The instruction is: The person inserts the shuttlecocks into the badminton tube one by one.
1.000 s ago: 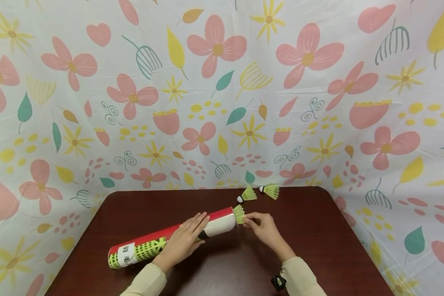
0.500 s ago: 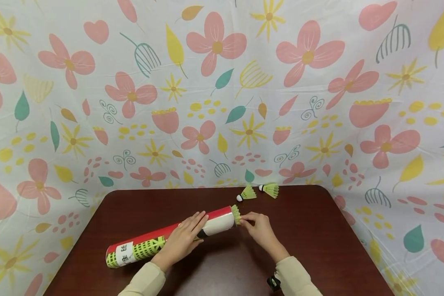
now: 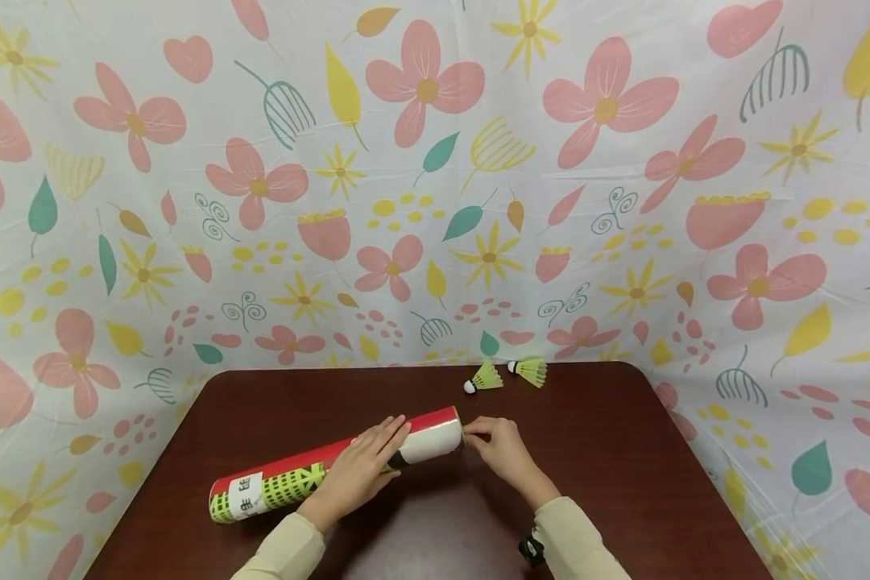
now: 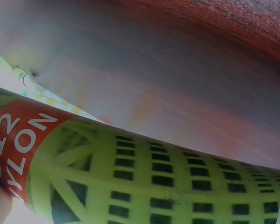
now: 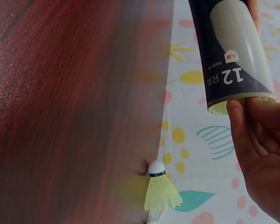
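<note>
A long shuttlecock tube (image 3: 431,437), red and white with a yellow-green window panel, lies slanted across the table. My left hand (image 3: 358,467) grips its middle from above, thumb on the near side. At the tube's right mouth, my right hand (image 3: 503,451) pinches the skirt of a yellow-green shuttlecock (image 5: 218,108). Most of that shuttlecock is hidden inside the tube; its skirt edge shows just within the rim in the right wrist view. The left wrist view is filled by the tube's green gridded side (image 4: 177,179), with a fingertip at the lower left edge.
Two more yellow-green shuttlecocks with white heads, a left one (image 3: 486,379) and a right one (image 3: 529,372), lie near the table's back edge. The dark red-brown table (image 3: 609,451) meets a flower-patterned cloth (image 3: 435,209) behind. A black band sits by the right sleeve.
My right hand has moved left toward the tube mouth, pushing the shuttlecock in until its skirt no longer sticks out visibly. The left hand stays on the tube.
</note>
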{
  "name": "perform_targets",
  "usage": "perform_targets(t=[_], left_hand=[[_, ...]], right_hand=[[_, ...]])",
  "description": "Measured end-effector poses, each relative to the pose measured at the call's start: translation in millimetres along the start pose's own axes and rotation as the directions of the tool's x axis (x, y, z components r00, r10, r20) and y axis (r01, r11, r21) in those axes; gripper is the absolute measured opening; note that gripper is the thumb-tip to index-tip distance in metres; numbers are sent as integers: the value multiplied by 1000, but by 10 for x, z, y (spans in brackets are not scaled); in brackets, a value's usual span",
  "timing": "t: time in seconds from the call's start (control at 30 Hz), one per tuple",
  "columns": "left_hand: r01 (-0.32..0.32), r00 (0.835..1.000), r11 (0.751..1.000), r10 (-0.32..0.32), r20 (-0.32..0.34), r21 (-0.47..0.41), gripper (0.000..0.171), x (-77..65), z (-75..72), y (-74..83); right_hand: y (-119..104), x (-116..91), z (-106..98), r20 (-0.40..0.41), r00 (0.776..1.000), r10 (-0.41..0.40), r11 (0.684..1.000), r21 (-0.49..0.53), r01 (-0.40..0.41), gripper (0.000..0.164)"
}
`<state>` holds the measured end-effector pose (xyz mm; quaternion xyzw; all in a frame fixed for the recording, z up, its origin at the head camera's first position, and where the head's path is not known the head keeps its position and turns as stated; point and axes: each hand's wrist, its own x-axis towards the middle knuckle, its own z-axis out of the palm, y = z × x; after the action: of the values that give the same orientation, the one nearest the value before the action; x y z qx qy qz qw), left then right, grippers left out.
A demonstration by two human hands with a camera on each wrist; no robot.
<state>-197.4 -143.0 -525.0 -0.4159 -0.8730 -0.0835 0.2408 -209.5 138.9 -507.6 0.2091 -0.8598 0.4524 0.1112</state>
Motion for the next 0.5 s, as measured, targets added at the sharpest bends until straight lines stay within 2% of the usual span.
perform_targets(t=[0.23, 0.5], left_hand=[[-4, 1000, 1000, 4, 4, 11, 85, -10, -4, -12], [16, 1000, 1000, -16, 17, 19, 84, -3, -12, -28]], right_hand=[[48, 45, 0, 36, 996, -77, 996, 42, 76, 11], [79, 80, -45, 70, 997, -41, 999, 35, 39, 12]])
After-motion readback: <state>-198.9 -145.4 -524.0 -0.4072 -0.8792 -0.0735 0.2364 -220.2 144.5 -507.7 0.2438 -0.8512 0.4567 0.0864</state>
